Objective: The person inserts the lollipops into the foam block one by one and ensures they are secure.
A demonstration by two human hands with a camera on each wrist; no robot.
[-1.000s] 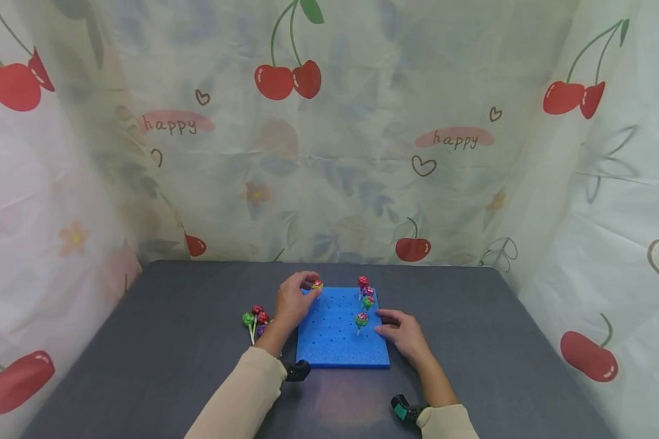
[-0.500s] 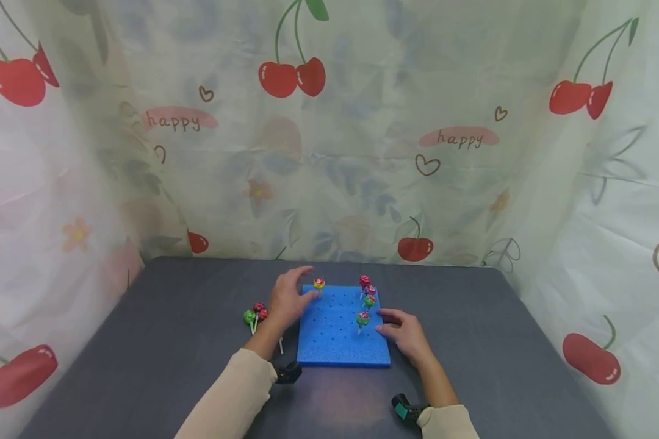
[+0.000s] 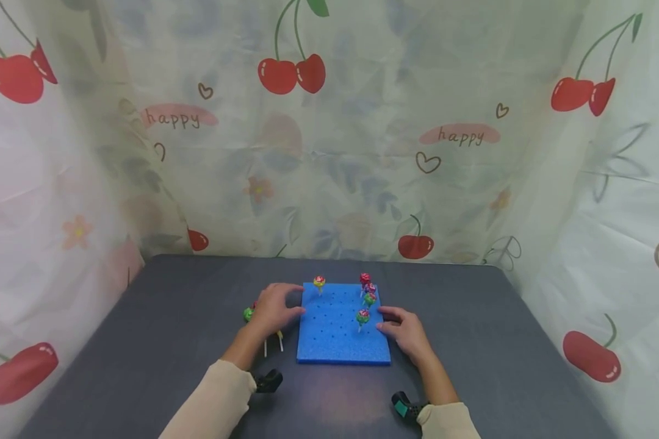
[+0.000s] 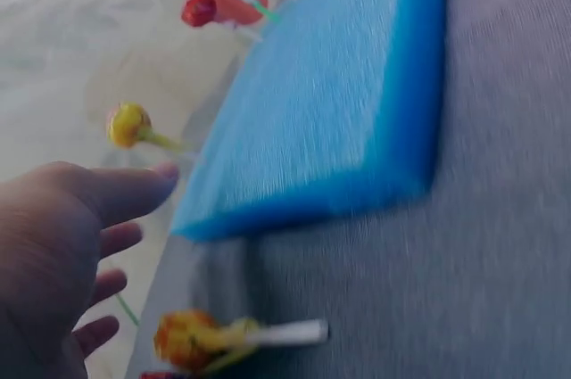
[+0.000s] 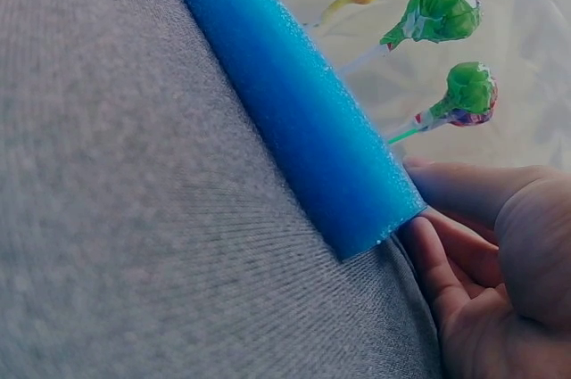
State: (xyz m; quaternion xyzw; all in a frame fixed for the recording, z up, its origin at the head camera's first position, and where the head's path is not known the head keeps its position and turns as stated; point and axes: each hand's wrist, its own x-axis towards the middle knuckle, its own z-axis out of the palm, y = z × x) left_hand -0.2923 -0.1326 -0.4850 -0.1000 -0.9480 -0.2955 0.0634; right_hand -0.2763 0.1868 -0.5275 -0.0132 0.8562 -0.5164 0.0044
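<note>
In the head view my left hand (image 3: 274, 309) is just left of a blue foam board (image 3: 324, 350) dotted with holes. Its thumb and fingers are spread with nothing between them. A yellow-and-red lollipop (image 3: 319, 281) stands upright in the board's far left part. Along the right side several lollipops stand in the foam, including a green one (image 3: 362, 316) and a red one (image 3: 365, 278). My right hand (image 3: 405, 330) holds the board's right edge, thumb at the top and fingers against the side, as the right wrist view shows.
Loose lollipops lie on the dark table (image 3: 198, 341) left of the board, partly hidden by my left hand; a green one (image 3: 248, 314) shows there. An orange-yellow lollipop (image 4: 192, 339) lies beneath that hand in the left wrist view. A cherry-patterned curtain (image 3: 351, 183) surrounds the table.
My left hand has let go of the yellow-and-red lollipop, which stays standing in the board, and has moved left and nearer, over the loose lollipops. My right hand has stayed at the board's edge.
</note>
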